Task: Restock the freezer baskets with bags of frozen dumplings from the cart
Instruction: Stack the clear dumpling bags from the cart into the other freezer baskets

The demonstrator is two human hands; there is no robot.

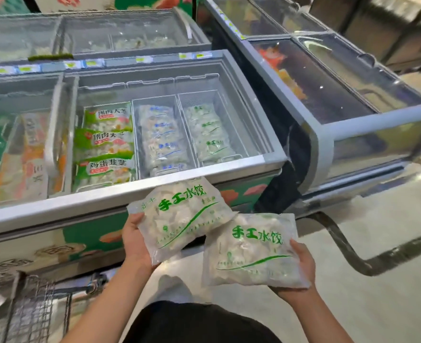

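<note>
I am watching both hands holding a bag of dumplings each, just in front of the near edge of the open freezer [155, 199]. The left hand [135, 241] is gripping the left bag [179, 216] by its lower left corner, thumb on the printed face and fingers underneath, with the bag tilting up to the right so that its top corner is overlapping the freezer's near rim. The right hand [299, 271] is cupping the right bag [251, 251] from its right side, thumb lying over the edge and fingers curling under it. The two bags are touching where the left one's lower right edge is lying over the right one's top left corner.

Inside the freezer, three wire baskets are sitting side by side towards its right end. The left basket [105, 142] is holding green-labelled packs, the middle basket [160, 139] is carrying clear bags with blue print, and the right basket [211, 134] is holding bags with the same green print as the ones in my hands, lying well below its rim. The wire cart [31, 308] is showing at the lower left, beside the left forearm.
</note>
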